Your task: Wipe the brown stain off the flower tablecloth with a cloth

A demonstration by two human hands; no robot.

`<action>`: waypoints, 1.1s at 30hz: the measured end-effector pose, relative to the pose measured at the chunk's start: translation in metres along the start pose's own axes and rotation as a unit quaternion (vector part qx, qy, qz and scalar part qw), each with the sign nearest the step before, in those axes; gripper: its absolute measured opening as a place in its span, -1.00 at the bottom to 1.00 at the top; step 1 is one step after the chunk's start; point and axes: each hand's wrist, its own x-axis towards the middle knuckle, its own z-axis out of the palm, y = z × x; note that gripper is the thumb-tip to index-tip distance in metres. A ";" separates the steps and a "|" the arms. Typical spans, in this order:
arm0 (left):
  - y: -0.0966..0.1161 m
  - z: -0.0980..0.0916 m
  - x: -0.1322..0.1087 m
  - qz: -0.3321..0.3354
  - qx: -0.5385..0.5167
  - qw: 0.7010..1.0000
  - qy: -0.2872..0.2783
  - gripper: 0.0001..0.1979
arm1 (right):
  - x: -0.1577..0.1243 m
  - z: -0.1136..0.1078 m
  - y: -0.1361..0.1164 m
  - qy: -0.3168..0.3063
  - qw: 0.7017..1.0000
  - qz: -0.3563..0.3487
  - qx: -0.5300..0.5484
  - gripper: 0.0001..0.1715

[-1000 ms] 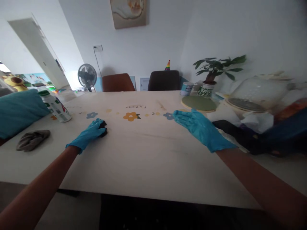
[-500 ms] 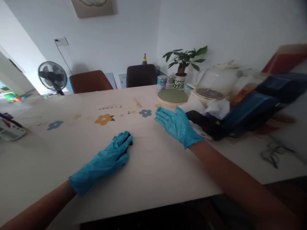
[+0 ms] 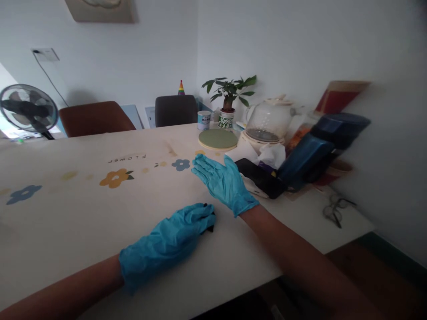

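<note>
My left hand (image 3: 176, 235), in a blue disposable glove, lies palm down near the table's front edge. Its fingers press on a small black thing (image 3: 211, 227). Only its dark edge shows past the fingertips, so I cannot tell whether it is a cloth or a sponge. My right hand (image 3: 223, 182), gloved the same way, is open with fingers stretched out and thumb apart, with nothing in it. It is beside a black case (image 3: 258, 175). Under both hands spreads the pale tabletop (image 3: 80, 218), printed with blue and orange flowers and the word "Flower".
Along the right side stand a glass kettle (image 3: 265, 120), crumpled white tissue (image 3: 271, 155), a dark blue box-like item (image 3: 305, 160) and eyeglasses (image 3: 333, 212). Farther back are a green round mat (image 3: 218, 138), a can (image 3: 203, 120) and a potted plant (image 3: 227, 98). Two chairs (image 3: 96, 118) stand behind.
My left hand has slid right and nearer to me over the tabletop with the black thing under it. The view has turned right; my right hand remains open.
</note>
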 end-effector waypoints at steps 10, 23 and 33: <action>-0.019 -0.018 0.046 -0.029 0.161 0.985 -0.050 -0.25 | -0.016 0.017 -0.003 0.026 0.999 -0.003 0.037 -0.14; -0.106 -0.100 0.151 -0.269 0.162 0.949 0.015 -0.37 | -0.021 -0.003 -0.014 -0.053 0.998 -0.018 0.014 -0.22; -0.164 -0.159 0.143 -0.399 0.178 0.894 0.102 -0.40 | -0.025 -0.008 -0.022 -0.039 0.999 -0.022 0.012 -0.25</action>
